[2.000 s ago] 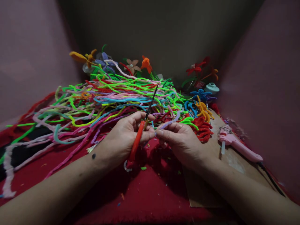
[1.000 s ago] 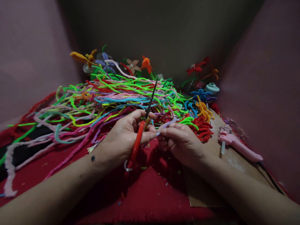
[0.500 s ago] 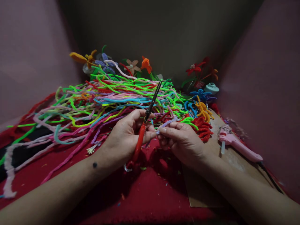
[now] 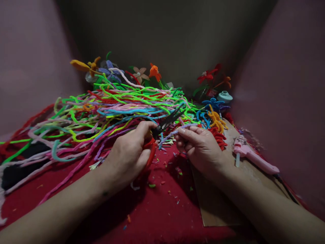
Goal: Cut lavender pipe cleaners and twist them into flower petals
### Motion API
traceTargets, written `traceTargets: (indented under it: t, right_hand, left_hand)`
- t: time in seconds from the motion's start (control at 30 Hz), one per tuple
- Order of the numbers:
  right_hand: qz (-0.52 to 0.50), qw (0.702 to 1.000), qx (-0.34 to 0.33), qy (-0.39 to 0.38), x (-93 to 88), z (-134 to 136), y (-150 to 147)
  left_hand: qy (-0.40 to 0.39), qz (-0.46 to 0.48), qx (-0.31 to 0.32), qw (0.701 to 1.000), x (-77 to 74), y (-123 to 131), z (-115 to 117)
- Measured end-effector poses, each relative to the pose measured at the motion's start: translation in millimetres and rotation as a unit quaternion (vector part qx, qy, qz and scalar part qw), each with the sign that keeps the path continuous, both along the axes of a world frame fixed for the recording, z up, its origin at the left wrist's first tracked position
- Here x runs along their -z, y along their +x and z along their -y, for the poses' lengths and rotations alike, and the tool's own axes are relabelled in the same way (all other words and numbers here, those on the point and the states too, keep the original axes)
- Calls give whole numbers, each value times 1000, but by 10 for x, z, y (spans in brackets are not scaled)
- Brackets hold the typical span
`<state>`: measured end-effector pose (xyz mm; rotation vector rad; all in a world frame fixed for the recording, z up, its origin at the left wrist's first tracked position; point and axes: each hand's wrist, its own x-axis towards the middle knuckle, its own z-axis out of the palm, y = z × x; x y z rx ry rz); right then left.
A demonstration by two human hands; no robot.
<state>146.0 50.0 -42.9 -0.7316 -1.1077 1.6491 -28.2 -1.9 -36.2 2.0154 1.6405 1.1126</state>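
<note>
My left hand (image 4: pixel 129 152) is closed round the red handles of a pair of scissors (image 4: pixel 162 127), whose dark blades point right and away, parted. My right hand (image 4: pixel 199 145) pinches a short lilac pipe cleaner (image 4: pixel 175 131) by its end, right beside the blades. Both hands hover low over the red cloth (image 4: pixel 157 210), at the near edge of a big heap of coloured pipe cleaners (image 4: pixel 114 105).
A pink glue gun (image 4: pixel 251 157) lies on a brown cardboard sheet (image 4: pixel 223 206) at right. Finished pipe-cleaner flowers (image 4: pixel 142 72) stand along the back wall. Red, orange and blue bent pieces (image 4: pixel 215 120) lie beyond my right hand. Small clippings dot the cloth.
The scissors have swung from upright to pointing right, blades now parted. My left hand has rolled over with them; the right hand has shifted slightly up and right with the lilac piece.
</note>
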Motion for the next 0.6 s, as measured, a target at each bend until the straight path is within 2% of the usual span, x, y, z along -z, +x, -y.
traceTargets:
  t: [0.1,0.2,0.33,0.6]
  right_hand:
    - [-2,999,26,21,3,-50,32]
    - [-5,999,34,25,-3,-60,44]
    - [-9,999,24,25,-23,-45,39]
    - [-2,1000,3,26,-16,-52,36]
  left_hand:
    - [46,-141,17,989,110,-27,-40]
    - [78,-203,19,976,216,-27,-83]
    - [84,-230,14,969,275,-27,-103]
    - [82,-244,9,966,257,-16,-103]
